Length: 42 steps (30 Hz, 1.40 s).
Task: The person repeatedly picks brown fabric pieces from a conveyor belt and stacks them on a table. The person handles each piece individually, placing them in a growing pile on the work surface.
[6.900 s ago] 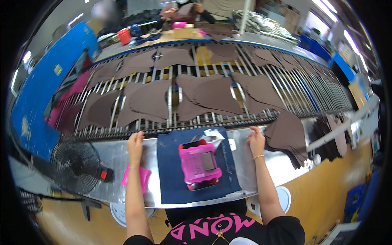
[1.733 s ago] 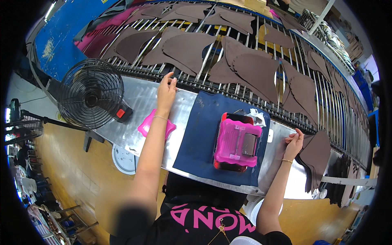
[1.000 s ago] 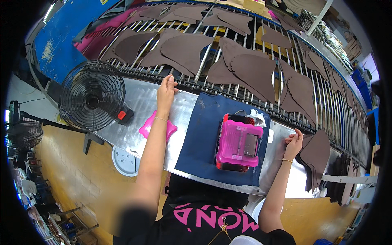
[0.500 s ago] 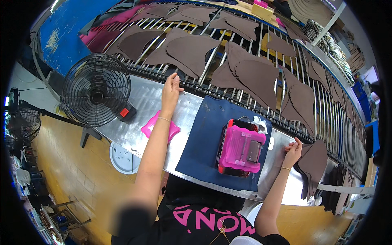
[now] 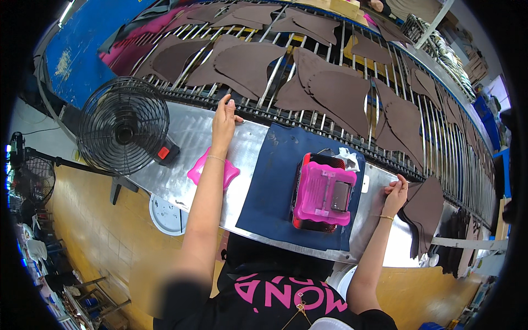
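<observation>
My left hand (image 5: 224,124) is at the far edge of the metal table, beside the roller rack. Its fingers are stretched and its thumb sticks out, with nothing visible in it. Under that forearm lies a pink scalloped plastic piece (image 5: 231,175), partly hidden. Over at the right, my right hand (image 5: 395,197) hovers or rests by a stack of brown leather-like pieces (image 5: 426,212); its fingers are loosely bent and apart, and no object shows in them. Between my arms, a pink scalloped tray (image 5: 316,192) with a grey block sits on a red-and-black box on a dark blue sheet (image 5: 264,190).
Large curved brown pieces (image 5: 344,96) lie in overlapping pairs on the metal-rod rack (image 5: 278,82). A black fan (image 5: 125,132) stands on the table's left end. A white round bucket lid (image 5: 166,213) shows below the table. Another person's hand (image 5: 377,5) appears at the far top.
The view has shifted slightly. Brown pieces on the rack sit a little farther left against the table. Both hands stay in nearly the same places.
</observation>
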Motion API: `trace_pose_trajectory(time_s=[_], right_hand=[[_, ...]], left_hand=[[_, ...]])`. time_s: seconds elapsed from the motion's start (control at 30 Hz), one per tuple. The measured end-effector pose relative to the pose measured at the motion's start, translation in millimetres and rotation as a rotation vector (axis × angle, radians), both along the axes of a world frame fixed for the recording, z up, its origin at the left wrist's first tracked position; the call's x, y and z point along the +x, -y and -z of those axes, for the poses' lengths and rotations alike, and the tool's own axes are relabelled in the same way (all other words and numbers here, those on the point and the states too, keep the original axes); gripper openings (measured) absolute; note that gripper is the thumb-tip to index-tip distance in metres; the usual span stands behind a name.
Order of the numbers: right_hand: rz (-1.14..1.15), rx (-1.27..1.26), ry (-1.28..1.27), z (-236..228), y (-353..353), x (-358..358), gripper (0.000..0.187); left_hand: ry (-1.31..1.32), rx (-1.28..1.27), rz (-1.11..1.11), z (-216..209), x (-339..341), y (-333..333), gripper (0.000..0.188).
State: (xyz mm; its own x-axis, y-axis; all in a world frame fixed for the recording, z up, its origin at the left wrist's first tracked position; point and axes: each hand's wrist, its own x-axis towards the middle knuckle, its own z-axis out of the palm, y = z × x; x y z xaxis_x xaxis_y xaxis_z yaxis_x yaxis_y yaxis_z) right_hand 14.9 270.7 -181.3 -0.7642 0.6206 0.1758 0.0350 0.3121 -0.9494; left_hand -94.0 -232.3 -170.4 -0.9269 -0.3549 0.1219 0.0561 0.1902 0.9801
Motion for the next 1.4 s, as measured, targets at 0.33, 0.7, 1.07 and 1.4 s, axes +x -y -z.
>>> trace_pose_trajectory(time_s=[0.33,0.7,1.07,1.4], right_hand=[[-0.007,-0.023,-0.001,4,-3,0,0.022],[-0.011,-0.031,-0.015,5,-7,0,0.022],[-0.006,-0.045,-0.009,8,-12,1,0.022],[-0.013,-0.051,-0.018,8,-9,0,0.022]], left_hand=[[-0.09,-0.036,-0.06,3,-1,-6,0.05],[-0.023,-0.08,0.016,5,-2,-5,0.054],[0.063,-0.015,0.023,-14,7,-15,0.054],[-0.045,-0.04,-0.014,1,0,-6,0.06]])
